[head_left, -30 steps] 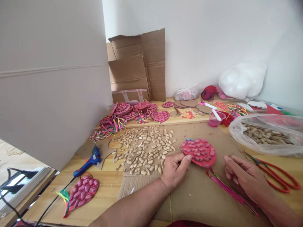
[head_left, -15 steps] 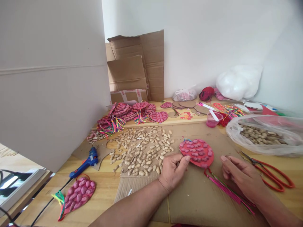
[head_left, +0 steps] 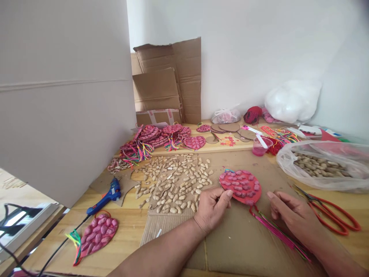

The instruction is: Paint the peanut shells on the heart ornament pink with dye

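A round red piece [head_left: 240, 186] covered with pink peanut shells lies over the cardboard mat [head_left: 245, 238]. My left hand [head_left: 215, 207] pinches its lower left edge between thumb and fingers. A blue loop shows at its top, and a tassel of pink and green cords [head_left: 278, 232] trails from its bottom toward the lower right. My right hand [head_left: 290, 209] is just right of the piece and above the tassel, its thumb and curled fingers close together; whether a thin thread is between them is too small to tell.
Loose peanuts [head_left: 178, 184] spread left of the piece. Red-handled scissors [head_left: 331, 215] lie at the right, below a bag of peanuts [head_left: 319, 165]. A blue glue gun [head_left: 106, 196] and another pink piece [head_left: 99, 234] are at the left. Finished-looking pieces [head_left: 152, 140] pile up behind.
The whole view has shifted slightly. My right hand's fingertips are a touch closer to the red piece; my left hand keeps its hold.
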Demonstrator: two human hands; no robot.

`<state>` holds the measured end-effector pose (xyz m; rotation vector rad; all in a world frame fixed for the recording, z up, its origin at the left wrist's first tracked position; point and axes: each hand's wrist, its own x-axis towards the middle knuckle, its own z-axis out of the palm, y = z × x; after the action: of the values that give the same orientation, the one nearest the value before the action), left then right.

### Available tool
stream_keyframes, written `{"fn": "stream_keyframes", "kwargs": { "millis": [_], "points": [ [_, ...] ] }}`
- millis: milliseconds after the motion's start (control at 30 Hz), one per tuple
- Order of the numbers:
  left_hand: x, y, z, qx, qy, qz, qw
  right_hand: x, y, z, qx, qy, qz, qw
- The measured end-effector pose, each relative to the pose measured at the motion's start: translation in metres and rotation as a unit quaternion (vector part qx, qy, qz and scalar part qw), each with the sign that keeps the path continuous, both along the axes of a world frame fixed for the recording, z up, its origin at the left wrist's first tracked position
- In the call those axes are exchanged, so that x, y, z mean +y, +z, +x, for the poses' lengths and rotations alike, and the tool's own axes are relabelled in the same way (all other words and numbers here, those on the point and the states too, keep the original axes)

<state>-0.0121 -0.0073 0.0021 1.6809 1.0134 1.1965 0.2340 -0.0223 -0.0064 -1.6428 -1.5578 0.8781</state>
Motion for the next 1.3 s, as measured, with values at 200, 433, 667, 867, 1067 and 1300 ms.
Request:
{"fn": "stream_keyframes", "kwargs": {
  "millis": [200, 433, 667, 867, 1067, 1300],
  "points": [
    [0.0, 0.0, 0.0, -0.007, 0.0, 0.007, 1.0, -0.001, 0.006, -0.005, -0.015, 0.007, 0.004, 1.0],
    [-0.003, 0.001, -0.002, -0.003, -0.018, 0.021, 1.0, -0.001, 0.008, -0.005, -0.037, -0.001, -0.007, 0.999],
    [-0.019, 0.007, 0.001, 0.155, -0.171, 0.248, 0.941, -0.003, 0.015, -0.008, -0.053, -0.008, -0.015, 0.998],
    [-0.023, 0.003, 0.006, 0.226, -0.199, 0.322, 0.897, -0.002, 0.013, -0.007, -0.083, -0.024, -0.023, 0.996],
    [-0.018, 0.003, 0.004, 0.207, -0.185, 0.291, 0.916, 0.001, 0.011, -0.005, -0.096, -0.029, -0.026, 0.995],
    [-0.016, 0.005, 0.001, 0.17, -0.187, 0.206, 0.945, -0.002, 0.019, -0.013, -0.124, -0.05, -0.028, 0.991]
  ]
}}
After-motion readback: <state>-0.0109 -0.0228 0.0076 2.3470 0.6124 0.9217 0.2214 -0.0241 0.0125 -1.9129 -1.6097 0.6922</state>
